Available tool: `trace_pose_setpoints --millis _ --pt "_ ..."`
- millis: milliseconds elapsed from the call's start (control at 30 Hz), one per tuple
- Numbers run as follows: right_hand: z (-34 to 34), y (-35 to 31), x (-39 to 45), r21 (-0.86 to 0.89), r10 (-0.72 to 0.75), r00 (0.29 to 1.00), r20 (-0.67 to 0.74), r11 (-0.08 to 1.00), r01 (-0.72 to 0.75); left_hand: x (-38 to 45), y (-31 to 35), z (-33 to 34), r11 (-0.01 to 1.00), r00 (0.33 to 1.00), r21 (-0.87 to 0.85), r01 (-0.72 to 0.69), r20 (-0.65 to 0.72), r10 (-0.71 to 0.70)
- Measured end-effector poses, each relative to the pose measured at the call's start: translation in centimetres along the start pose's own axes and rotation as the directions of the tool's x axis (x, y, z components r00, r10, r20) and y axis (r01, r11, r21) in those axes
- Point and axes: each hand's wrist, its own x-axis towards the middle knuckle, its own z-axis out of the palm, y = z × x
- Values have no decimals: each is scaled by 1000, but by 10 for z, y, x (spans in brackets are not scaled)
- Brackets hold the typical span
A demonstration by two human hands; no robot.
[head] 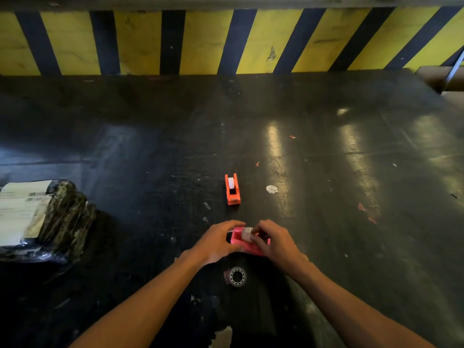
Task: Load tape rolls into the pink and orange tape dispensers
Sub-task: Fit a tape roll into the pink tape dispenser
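we see a dark, scuffed desk [326,151] with a glossy, worn surface that catches streaks of light, flecked with bits of red and white scrap. toward the near edge, about midway along it, sits the pink dispenser [247,243], a smooth blocky plastic shell, with both hands on it. the left hand [217,243] wraps its end, fingers curled closed over the top edge. the right hand [275,241] covers the other end; its fingers [256,238] are pinched nearly shut on a pale, translucent tape roll [246,234] that sits in the top of the pink shell, between the two hands.

farther toward the far edge, well apart from the hands, the orange dispenser [232,189] stands alone, a narrow matte plastic wedge with a white roll showing in its slot. nearer to us than the hands, a loose round spool [237,276] lies flat, clear with a ring of small dots round its hollow core. at the left edge of the desk lies a crinkled black plastic parcel [50,219] with a pale paper label. behind the far edge runs a wall with yellow and black slanted stripes [200,41].
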Motion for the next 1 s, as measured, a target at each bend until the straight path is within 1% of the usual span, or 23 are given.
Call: trace_pose_setpoints --millis 100,200,400,533,600,667,767,833,900,1000 --pt "2 -1 -1 -68 -42 999 17 997 43 -1 -1 0 999 1000 -28 21 -4 -21" --pt "4 -3 -3 -106 -94 993 67 989 100 -1 -1 0 999 1000 -53 9 1 -9" --pt "-2 -6 -1 -157 -82 986 143 982 104 0 1 5 998 998 -39 -39 -54 37" --pt "-6 -15 1 -206 -53 979 195 974 94 1 2 5 999 997 -29 -31 -67 29" --pt "-8 -17 4 -193 -7 977 211 980 49 2 2 6 999 997 -33 -36 -67 34" --pt "-7 -19 3 -159 56 981 187 987 -26 1 2 6 998 997 -33 -45 -71 43" --pt "2 -23 -3 -104 182 982 48 979 -176 0 4 7 999 995 -17 -51 -83 49" --pt "10 -28 -5 -88 275 961 -27 957 -276 -1 5 7 999 995 -4 -46 -93 46" --pt "15 -35 -3 -61 346 936 -59 935 -350 -1 6 7 999 994 7 -42 -96 42" --pt "16 -41 3 118 477 878 -29 874 -471 -1 7 5 999 996 28 -35 -85 37"
